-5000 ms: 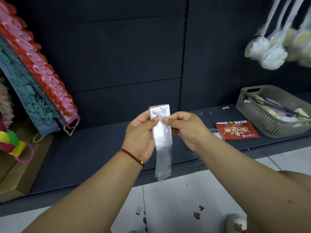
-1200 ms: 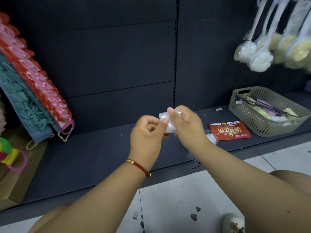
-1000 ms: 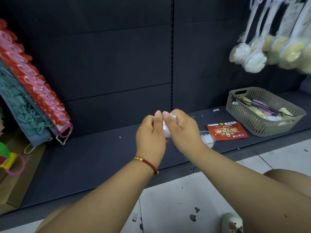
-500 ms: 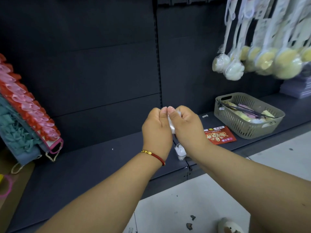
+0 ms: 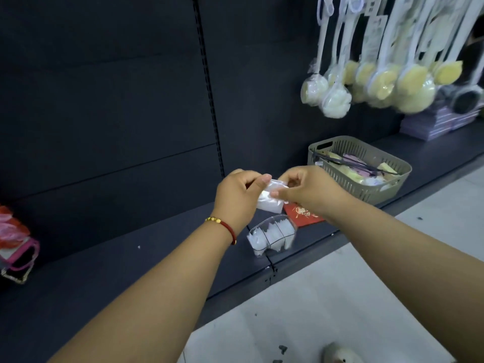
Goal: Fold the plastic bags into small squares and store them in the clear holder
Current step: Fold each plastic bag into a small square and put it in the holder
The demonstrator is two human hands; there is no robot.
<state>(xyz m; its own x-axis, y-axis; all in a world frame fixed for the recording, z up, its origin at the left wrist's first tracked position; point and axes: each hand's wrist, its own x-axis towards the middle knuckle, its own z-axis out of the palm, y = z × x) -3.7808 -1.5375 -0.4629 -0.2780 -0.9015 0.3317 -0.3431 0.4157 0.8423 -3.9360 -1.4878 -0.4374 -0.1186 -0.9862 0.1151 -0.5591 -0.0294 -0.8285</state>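
I am holding a small folded bag (image 5: 269,197) in the air between both hands, above a dark shelf (image 5: 157,247). My left hand (image 5: 237,196), with a red cord bracelet (image 5: 227,227) at the wrist, is pinching the bag's left side with curled fingers and thumb. My right hand (image 5: 307,189) is pinching its right edge with thumb and forefinger, the other fingers curled. The bag is showing as a white, translucent, roughly square packet. Just below it, the clear holder (image 5: 272,235) is sitting on the shelf near the front edge, with white folded bags visible inside. A red packet (image 5: 301,217) is lying just behind the holder, partly hidden by my right wrist. A slotted basket (image 5: 358,169) is standing further right on the shelf, and sponges (image 5: 372,85) on long handles are hanging above it.
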